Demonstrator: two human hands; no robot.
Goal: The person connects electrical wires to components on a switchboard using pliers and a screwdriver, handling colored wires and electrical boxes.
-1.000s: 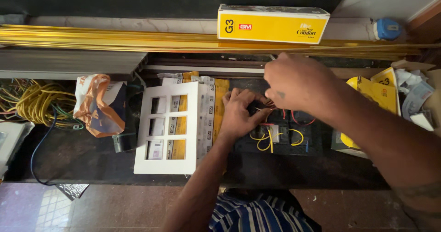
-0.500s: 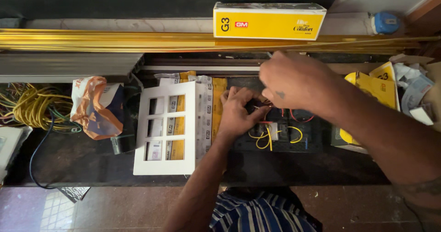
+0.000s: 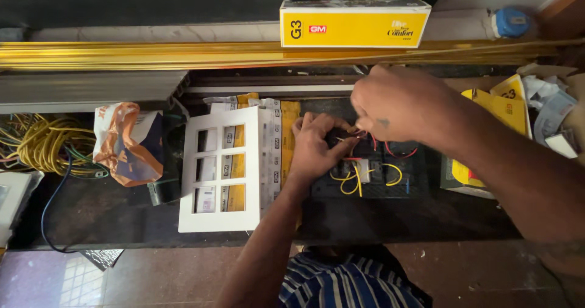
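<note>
**Yellow and red wires being worked at the back of a black switch module**

Black stone or laminate forms the worktop (image 3: 91, 216), seen from above by a camera on the person's head. Near its middle lies a black switch module (image 3: 372, 177), back side up, with short yellow wires (image 3: 350, 183) looping across it and red wires (image 3: 399, 152) at its upper edge.

Both hands meet over the upper left corner of this module. The left hand (image 3: 314, 149) rests on the module's left edge, fingers curled down, thumb and forefinger pinched near a wire end; whether it truly grips the wire is too small to tell. The right hand (image 3: 396, 104) comes in from the upper right, fingers bunched tight around something thin at the same spot. It may be a small tool or a wire end; the knuckles hide it.

Judging from this, the step in hand is seating or fastening a wire at a terminal. The next move would call for a steady module, a fine pinch, and care not to pull the neighbouring loops loose.

Just left of the module lies a white cover frame (image 3: 222, 177) with six openings, resting on flat packets. Further left are an orange and white plastic bag (image 3: 125, 143) and a tangle of yellow cable (image 3: 36, 146). Behind, a long yellow carton (image 3: 353, 24) stands on a ledge above gold-coloured metal strips (image 3: 152, 55). Yellow packets (image 3: 493, 110) sit at the right.
</note>
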